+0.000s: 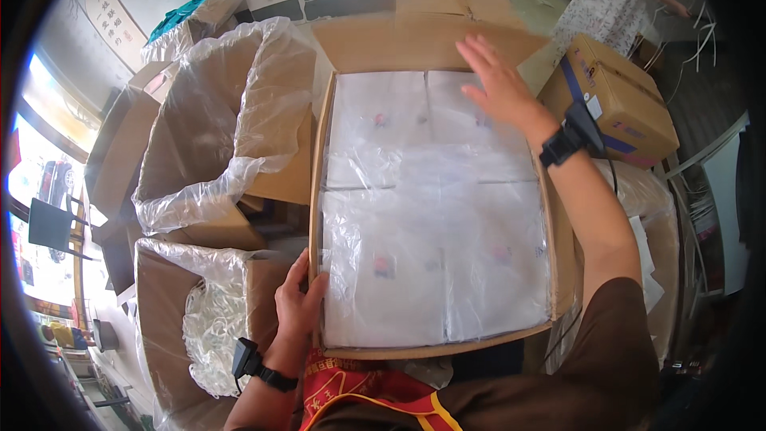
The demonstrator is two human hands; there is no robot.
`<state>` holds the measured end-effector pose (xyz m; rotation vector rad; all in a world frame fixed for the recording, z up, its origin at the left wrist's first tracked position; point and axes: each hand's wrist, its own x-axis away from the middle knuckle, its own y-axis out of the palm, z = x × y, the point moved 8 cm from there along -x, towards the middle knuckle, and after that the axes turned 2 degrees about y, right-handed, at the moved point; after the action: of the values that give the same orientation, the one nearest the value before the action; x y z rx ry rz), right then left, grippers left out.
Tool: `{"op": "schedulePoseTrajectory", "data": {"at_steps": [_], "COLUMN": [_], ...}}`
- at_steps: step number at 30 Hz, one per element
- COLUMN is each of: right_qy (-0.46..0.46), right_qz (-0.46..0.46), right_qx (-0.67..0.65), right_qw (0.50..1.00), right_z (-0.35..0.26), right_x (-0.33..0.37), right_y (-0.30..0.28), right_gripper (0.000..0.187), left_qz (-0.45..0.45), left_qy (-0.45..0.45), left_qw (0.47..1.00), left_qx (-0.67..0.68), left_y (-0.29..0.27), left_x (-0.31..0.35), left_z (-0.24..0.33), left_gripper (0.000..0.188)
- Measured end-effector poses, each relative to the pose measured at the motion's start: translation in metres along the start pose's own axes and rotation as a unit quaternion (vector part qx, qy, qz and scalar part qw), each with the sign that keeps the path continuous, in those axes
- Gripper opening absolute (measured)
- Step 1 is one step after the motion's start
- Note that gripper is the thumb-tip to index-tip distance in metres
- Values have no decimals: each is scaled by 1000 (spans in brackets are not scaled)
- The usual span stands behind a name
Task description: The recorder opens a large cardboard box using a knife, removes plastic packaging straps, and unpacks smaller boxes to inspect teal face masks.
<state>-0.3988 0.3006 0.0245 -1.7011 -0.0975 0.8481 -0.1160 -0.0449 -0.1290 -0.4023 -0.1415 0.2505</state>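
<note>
A large open cardboard box (317, 215) stands in front of me, its top flaps raised at the far side. Packs wrapped in clear plastic (383, 271) fill it almost to the rim, white with small red and dark marks. My left hand (299, 301) grips the box's near left side, its thumb at the rim. Above the far right corner, my right hand (501, 88) is raised with fingers spread, holding nothing. Each wrist wears a black strap with a small device.
Left stand plastic-lined cartons (307, 136); the nearer one holds tangled white strips (219, 339). A taped carton (614, 100) with blue bands sits at the right. Beyond it, a person in a patterned garment (602, 4) handles white straps. A dark chair (52, 225) is far left.
</note>
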Motion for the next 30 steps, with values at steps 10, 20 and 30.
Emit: {"op": "schedulePoseTrajectory", "data": {"at_steps": [10,20,30], "right_qy": [165,294,276], "right_qz": [-89,-212,-250], "right_qx": [104,-24,-103], "right_qw": [977,932,922], "right_z": [95,112,120], "right_x": [-129,-93,-82], "right_y": [103,188,201], "right_gripper": [75,75,73], "left_qz": [-8,-6,-11], "left_qy": [-20,-38,-32], "left_qw": [1000,999,999], "left_qx": [-3,-3,37], "left_y": [0,-3,-2], "left_x": [0,4,0], "left_z": [1,2,4], "left_gripper": [58,59,57]}}
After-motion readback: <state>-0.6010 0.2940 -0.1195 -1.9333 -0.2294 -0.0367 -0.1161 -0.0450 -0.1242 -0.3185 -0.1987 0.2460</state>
